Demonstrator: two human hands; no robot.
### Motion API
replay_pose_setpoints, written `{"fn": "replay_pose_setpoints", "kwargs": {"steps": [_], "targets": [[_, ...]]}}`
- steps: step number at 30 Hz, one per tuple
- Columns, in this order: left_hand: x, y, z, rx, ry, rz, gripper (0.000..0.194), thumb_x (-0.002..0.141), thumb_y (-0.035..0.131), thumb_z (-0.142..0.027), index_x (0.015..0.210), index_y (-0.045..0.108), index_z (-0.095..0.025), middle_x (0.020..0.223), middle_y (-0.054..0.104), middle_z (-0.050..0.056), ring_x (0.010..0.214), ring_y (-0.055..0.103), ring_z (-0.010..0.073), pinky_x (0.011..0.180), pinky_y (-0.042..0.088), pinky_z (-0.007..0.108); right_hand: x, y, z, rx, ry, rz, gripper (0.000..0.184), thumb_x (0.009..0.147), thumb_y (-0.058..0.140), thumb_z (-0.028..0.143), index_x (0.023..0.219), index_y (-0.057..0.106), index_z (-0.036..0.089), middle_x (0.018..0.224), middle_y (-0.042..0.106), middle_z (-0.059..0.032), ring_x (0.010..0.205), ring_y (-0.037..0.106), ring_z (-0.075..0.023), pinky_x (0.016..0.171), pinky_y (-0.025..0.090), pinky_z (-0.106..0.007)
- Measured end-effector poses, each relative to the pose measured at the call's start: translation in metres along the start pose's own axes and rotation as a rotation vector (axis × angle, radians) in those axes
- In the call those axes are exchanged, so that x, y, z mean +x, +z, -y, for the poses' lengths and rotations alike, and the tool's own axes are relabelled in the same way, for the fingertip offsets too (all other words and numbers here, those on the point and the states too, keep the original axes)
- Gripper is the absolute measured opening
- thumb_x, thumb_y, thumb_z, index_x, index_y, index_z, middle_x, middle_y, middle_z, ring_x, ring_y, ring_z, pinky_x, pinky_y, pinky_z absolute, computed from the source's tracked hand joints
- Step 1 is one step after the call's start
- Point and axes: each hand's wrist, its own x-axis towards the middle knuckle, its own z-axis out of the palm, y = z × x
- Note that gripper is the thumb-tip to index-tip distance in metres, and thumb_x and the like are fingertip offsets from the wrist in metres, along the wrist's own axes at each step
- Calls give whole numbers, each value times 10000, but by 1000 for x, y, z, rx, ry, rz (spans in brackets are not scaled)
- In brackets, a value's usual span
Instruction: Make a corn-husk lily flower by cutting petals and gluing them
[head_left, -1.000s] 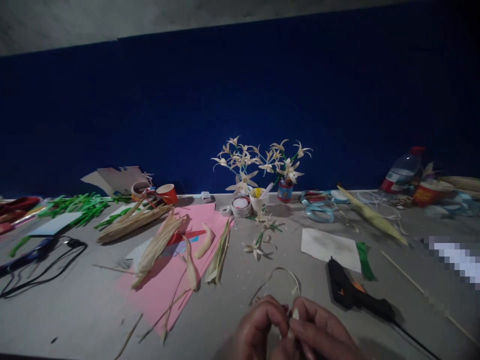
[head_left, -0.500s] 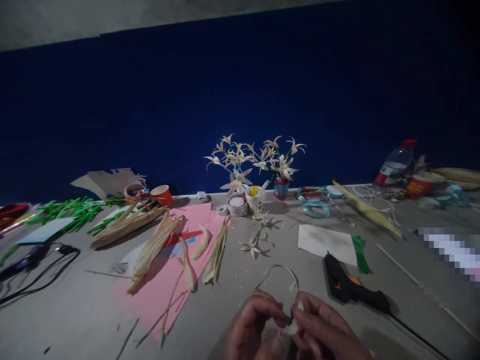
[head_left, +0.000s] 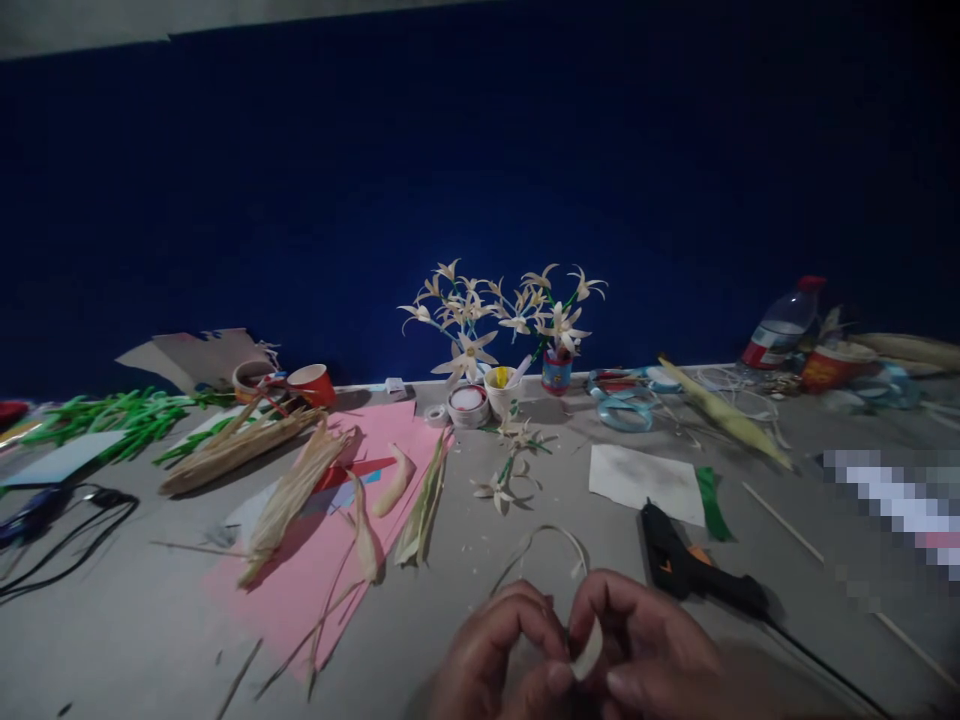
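Observation:
My left hand point(head_left: 499, 650) and my right hand point(head_left: 649, 635) meet low in the view, fingers bent and closed. Between their fingertips is a small, pale, curved corn husk piece point(head_left: 589, 655), shaped like a petal. Both hands pinch it, though part of it is hidden by the fingers. Just beyond them, a thin pale strip point(head_left: 551, 528) arches over the grey table. Farther off lies a small husk flower point(head_left: 495, 490) on a green stem. To the right of my right hand rests a black glue gun point(head_left: 697, 570).
Dried corn husks point(head_left: 296, 500) lie on pink paper point(head_left: 240, 600) at left. Husk flowers point(head_left: 469, 350) stand in a white cup point(head_left: 504, 400) and a blue-red can point(head_left: 556, 375) before the blue wall. A white card point(head_left: 645, 480) and bottle point(head_left: 780, 325) are at right.
The hands have shifted slightly, and the pale husk piece now stands more upright between the fingertips. The whole view has moved a little, so the table things appear farther left.

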Motion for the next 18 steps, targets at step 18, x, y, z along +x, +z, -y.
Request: {"fn": "replay_pose_setpoints", "kwargs": {"steps": [18], "targets": [[7, -10, -19, 61, -95, 218, 263, 807, 732, -419, 717, 650, -186, 820, 621, 52, 853, 583, 228, 849, 375, 333, 9, 1, 19, -448, 84, 63, 56, 603, 634, 199, 594, 578, 203, 714, 594, 24, 674, 531, -145, 615, 384, -236]]}}
